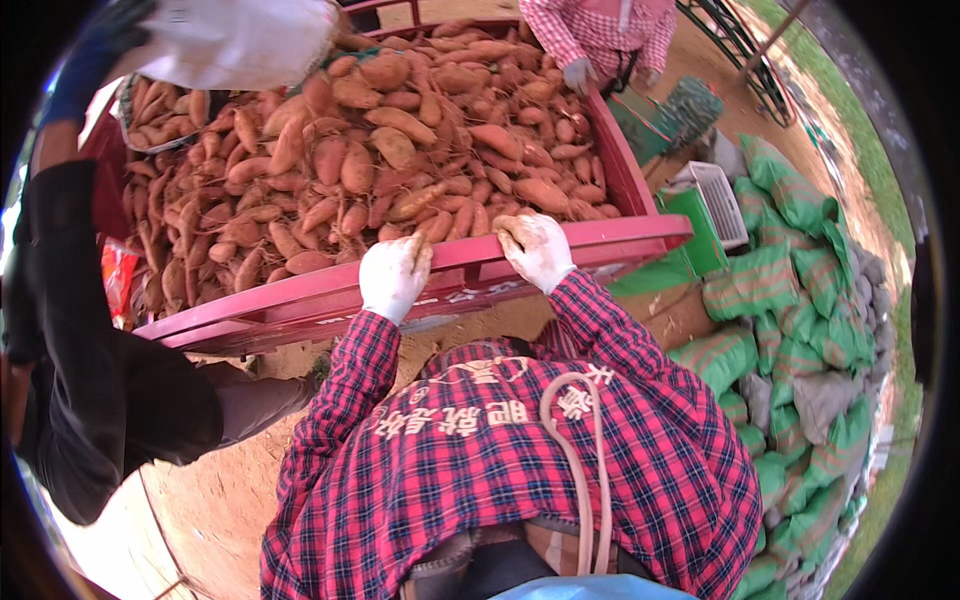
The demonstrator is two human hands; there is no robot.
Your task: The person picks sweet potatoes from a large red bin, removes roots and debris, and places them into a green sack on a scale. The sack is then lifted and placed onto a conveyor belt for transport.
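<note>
Both my hands wear white gloves, and my red plaid sleeves reach up from the lower edge. My left hand point(393, 275) is curled over the near rim of a red trailer bed point(300, 300). About a hand's width to its right, my right hand point(537, 250) grips the same rim. The bed is heaped with reddish-brown sweet potatoes point(400, 150), and the nearest ones lie just beyond my fingers. Neither hand holds a sweet potato.
A person in a black sleeve point(70, 330) stands close on my left, with a blue-gloved hand point(90, 55) by a white sack point(240, 40). Another person in pink plaid point(600, 35) works at the far side. Filled green sacks point(790, 330) are piled at the right, near a white crate point(722, 200).
</note>
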